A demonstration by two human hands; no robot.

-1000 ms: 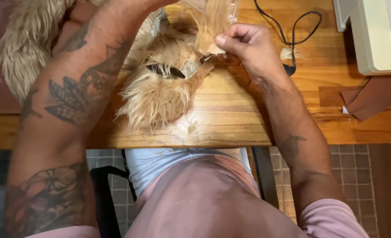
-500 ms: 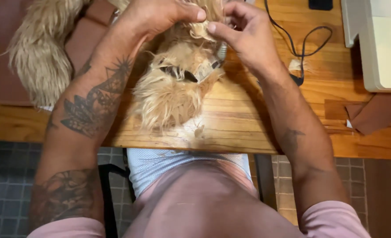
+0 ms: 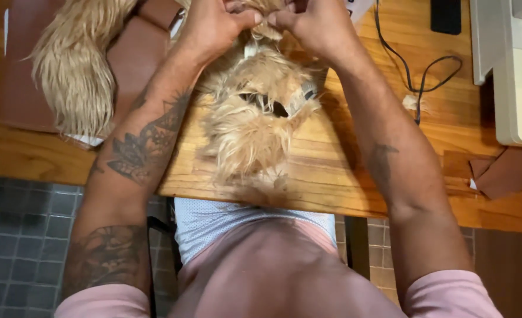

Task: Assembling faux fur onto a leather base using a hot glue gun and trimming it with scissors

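A shaggy blonde fur piece [image 3: 255,118] lies on the wooden table [image 3: 343,176] in front of me, with a dark opening and a pale strip showing in its middle. My left hand [image 3: 211,26] and my right hand [image 3: 314,23] meet at its far end near the top of the view. Both pinch the same tuft of fur between thumb and fingers. The fingertips touch each other over the tuft.
A second long blonde fur piece [image 3: 75,70] lies on brown leather-like sheets [image 3: 134,53] at the left. A black cable [image 3: 414,70] loops at the right beside a white machine [image 3: 517,76]. Brown scraps [image 3: 502,171] sit near the right table edge. Below is grey tiled floor [image 3: 19,235].
The view has tipped so the table sits lower in frame. My left hand came in to join the right at the fur's far end, and both now pinch one tuft.
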